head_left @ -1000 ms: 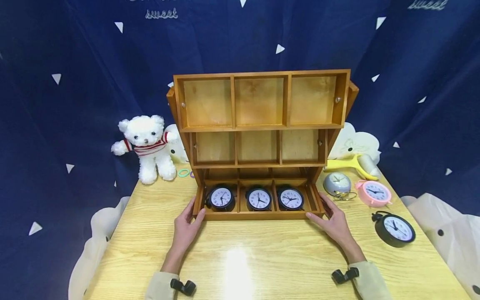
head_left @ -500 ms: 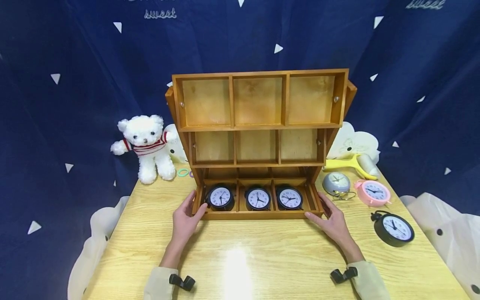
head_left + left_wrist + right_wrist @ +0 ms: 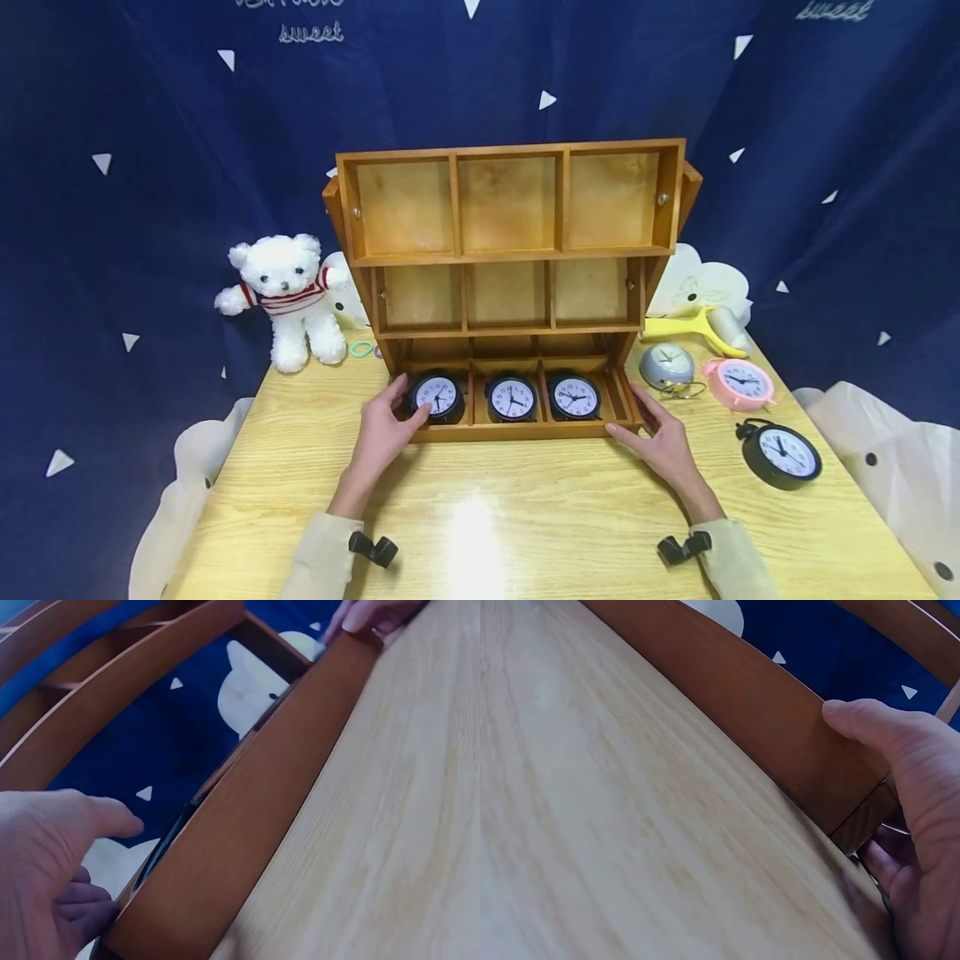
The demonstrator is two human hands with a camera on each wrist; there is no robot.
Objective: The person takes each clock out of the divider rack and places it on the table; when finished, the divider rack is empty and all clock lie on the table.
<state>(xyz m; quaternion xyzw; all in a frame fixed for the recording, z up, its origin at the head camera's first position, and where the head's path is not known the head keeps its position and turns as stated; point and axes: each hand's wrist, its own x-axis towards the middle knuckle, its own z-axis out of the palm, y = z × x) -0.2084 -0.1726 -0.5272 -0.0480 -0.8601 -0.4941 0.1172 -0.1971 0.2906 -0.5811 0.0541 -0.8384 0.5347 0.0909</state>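
Note:
A brown wooden fold-out organizer (image 3: 495,433) stands on the table, its compartmented tiers rising behind the bottom tray. Three black alarm clocks lie face up in that tray: a left clock (image 3: 437,392), a middle clock (image 3: 512,398) and a right clock (image 3: 575,397). My left hand (image 3: 384,427) is over the tray's left end, thumb overlapping the left clock's face and fingers at the left wall. In the left wrist view its thumb (image 3: 120,817) is extended above the tray edge. My right hand (image 3: 666,443) holds the tray's right front corner, thumb (image 3: 847,712) on the front board and fingers round the end.
On the right lie a grey clock (image 3: 667,365), a pink alarm clock (image 3: 742,383), another black alarm clock (image 3: 782,455) and a yellow-handled roller (image 3: 678,327). A white teddy bear (image 3: 285,292) stands at the back left, beside a green ring (image 3: 361,349). Behind hangs a blue curtain (image 3: 480,83).
My left hand has left the tray's left corner and moved right and inward over the left clock. My right hand stays at its corner. The head view has shifted slightly.

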